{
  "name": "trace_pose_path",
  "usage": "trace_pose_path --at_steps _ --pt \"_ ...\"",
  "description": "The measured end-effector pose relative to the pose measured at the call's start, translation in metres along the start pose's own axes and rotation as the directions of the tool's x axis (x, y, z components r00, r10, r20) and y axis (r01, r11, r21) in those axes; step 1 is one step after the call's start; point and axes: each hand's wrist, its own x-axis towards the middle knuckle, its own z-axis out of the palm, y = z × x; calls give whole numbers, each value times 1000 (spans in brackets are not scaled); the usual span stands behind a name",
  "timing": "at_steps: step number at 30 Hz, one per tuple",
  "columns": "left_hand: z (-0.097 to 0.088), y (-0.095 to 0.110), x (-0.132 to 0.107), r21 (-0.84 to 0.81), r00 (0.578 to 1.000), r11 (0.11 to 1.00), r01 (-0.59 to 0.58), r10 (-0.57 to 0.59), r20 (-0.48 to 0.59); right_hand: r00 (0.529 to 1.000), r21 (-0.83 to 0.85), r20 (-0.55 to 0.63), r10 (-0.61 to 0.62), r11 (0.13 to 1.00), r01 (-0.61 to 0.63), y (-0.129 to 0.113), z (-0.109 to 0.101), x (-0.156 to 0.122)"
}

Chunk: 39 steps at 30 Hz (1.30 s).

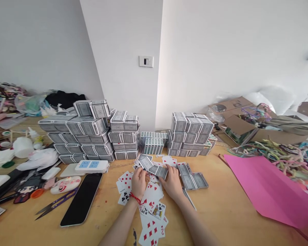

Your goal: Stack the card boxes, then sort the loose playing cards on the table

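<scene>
Both hands meet over a scatter of loose playing cards (151, 205) on the wooden table (220, 212). My left hand (138, 183), with a red string at the wrist, and my right hand (172, 182) are closed together on a small deck of cards (154, 168) with grey patterned backs, held tilted just above the table. Face-up red and black cards lie under and in front of my wrists. Flattened grey card boxes (193, 179) lie just right of my right hand.
Stacks of boxed card decks (89, 135) (190, 133) line the wall. Left lie a black phone (82, 201), purple snips (58, 203), a white power strip (92, 165) and clutter. Right: pink paper (269, 189), cardboard boxes (246, 126), coloured cords (279, 152).
</scene>
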Motion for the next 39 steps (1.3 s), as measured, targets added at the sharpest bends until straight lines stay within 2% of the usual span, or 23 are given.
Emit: trace_pose_path --at_steps 5,10,16,22,26,30,34,39 --pt "-10 0 14 -92 999 995 25 -28 -39 994 207 -83 71 977 -52 2 -1 0" --pt "-19 2 21 -168 994 983 70 -82 -67 975 358 -89 202 920 -158 0 -3 3" --pt "-21 2 22 -217 992 974 67 -89 -93 968 421 -120 222 894 -153 -5 -9 2" --pt "-21 -7 27 -262 988 960 96 -124 -94 963 485 -133 234 863 -142 -8 -7 -1" --pt "-22 -10 28 -249 986 964 93 -123 -109 963 485 -186 196 871 -84 -12 -6 -2" --pt "-21 -9 29 -221 981 969 110 -141 -131 960 404 -252 120 915 -8 -14 -8 -2" --pt "-21 -9 29 -260 978 959 115 -154 -138 962 340 -265 61 940 34 -14 -10 -3" --pt "-22 -11 30 -264 980 958 109 -148 -130 964 345 -264 42 937 53 -13 -11 -3"
